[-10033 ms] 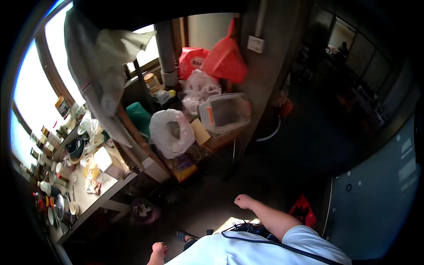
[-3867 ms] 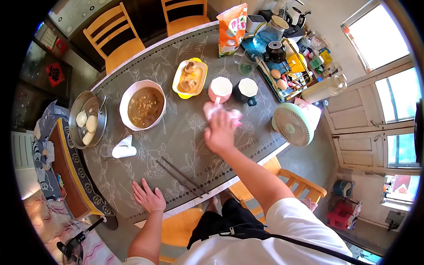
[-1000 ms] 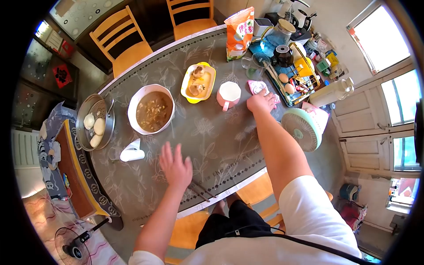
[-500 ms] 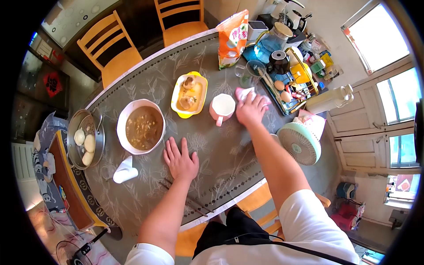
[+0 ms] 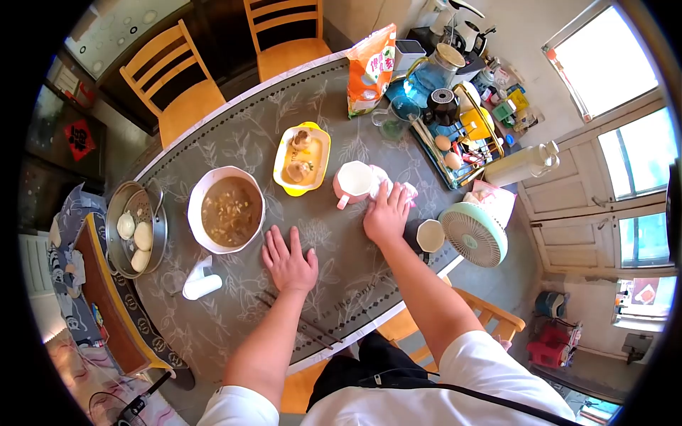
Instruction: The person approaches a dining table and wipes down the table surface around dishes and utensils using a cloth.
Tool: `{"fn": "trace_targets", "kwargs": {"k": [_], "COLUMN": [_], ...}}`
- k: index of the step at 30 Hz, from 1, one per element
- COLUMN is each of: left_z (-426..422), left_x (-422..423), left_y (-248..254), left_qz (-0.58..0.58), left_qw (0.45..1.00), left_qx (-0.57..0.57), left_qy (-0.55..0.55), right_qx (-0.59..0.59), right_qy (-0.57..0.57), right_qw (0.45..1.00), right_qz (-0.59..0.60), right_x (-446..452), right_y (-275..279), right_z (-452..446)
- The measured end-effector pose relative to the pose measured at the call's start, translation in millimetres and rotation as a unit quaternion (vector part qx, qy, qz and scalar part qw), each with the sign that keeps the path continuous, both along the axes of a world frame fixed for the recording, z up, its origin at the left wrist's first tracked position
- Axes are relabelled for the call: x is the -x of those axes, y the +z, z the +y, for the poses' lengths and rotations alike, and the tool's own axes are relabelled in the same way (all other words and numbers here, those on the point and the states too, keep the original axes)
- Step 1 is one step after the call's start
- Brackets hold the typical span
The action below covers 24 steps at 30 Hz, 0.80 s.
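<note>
Just right of the pink mug [image 5: 354, 179], the cloth [image 5: 379, 175] is partly hidden under the right hand [image 5: 387, 216]. Nearer the wearer than the mug, leftward, the left forearm [image 5: 266, 341] covers the middle of the chopsticks [image 5: 320, 333]. Beyond it, leftward, 1 chair [image 5: 293, 55] is cut off at top. Well rightward and beyond, the clutter [image 5: 508, 106] is too small to tell.

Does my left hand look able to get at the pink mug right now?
Likely yes: your left hand lies flat, just bare tablecloth shows between it and the pink mug, and your right hand and the cloth are off to the mug's right.
</note>
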<state>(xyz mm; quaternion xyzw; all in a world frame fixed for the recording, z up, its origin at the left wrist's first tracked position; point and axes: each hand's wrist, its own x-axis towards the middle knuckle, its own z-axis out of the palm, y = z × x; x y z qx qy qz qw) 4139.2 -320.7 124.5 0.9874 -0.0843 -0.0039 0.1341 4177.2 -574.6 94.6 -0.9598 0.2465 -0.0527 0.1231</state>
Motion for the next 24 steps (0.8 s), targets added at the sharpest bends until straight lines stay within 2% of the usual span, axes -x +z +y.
{"fn": "trace_targets", "kwargs": {"k": [8,11,16,19,22,24], "left_z": [1.7,1.6,0.0,1.6,0.6,-0.8], "left_x": [2.3,2.6,2.6,4.0,1.2,1.9], "left_y": [-4.8,-4.5,-4.6,-6.2,-6.1,-5.7], "left_qz": [-0.013,-0.019,-0.014,-0.016,-0.017,-0.018], "left_qw": [1.000,1.000,1.000,1.000,1.000,1.000], "left_qx": [0.000,0.004,-0.002,-0.007,-0.011,-0.012], "left_qy": [-0.005,-0.003,-0.001,-0.001,0.000,-0.001], "right_qx": [-0.021,0.013,0.003,-0.007,0.003,-0.036], "right_qy": [-0.042,-0.032,0.047,0.074,0.036,0.085], "right_qw": [0.999,0.998,0.999,0.997,0.998,0.995], "right_qz": [-0.015,-0.053,0.004,-0.038,-0.047,-0.038], "right_x": [-49.5,-5.4,76.5,59.2,41.1,61.1], "right_y": [8.8,1.0,24.7,22.0,16.7,27.3], "right_z": [-22.5,10.2,80.3,55.9,48.3,71.6]}}
